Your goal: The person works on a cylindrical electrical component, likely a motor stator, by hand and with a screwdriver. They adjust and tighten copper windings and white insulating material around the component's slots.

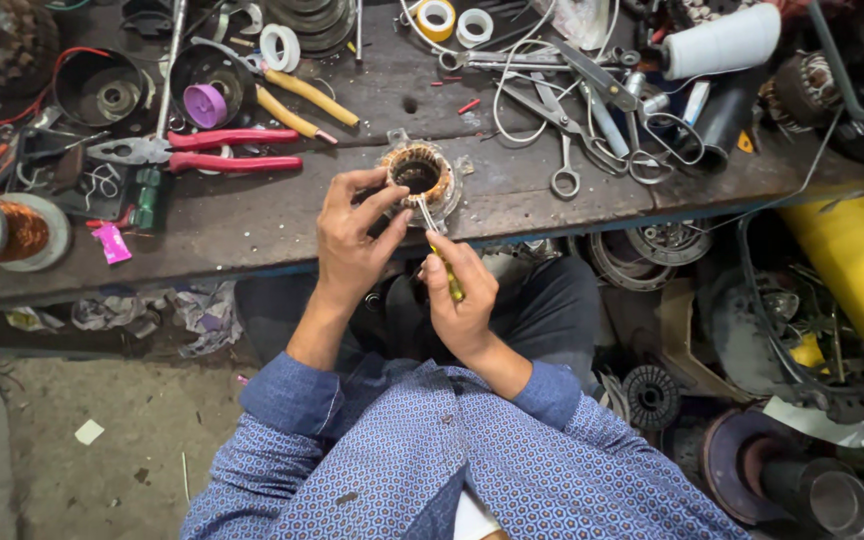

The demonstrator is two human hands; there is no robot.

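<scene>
At the bench edge, the left hand (352, 245) pinches the copper-wound motor coil (419, 177) from seven o'clock while the right hand (460, 295), closed on a yellow-handled screwdriver (440, 255), probes inside; a slip could nick the windings.

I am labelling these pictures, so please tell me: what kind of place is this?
Probably a small motor repair workshop: the left hand steadies a copper-wound coil, with pliers and scissors on a cluttered bench.

A single head-worn camera looks steeply down, close over the workbench (282, 215) edge and lap.
</scene>
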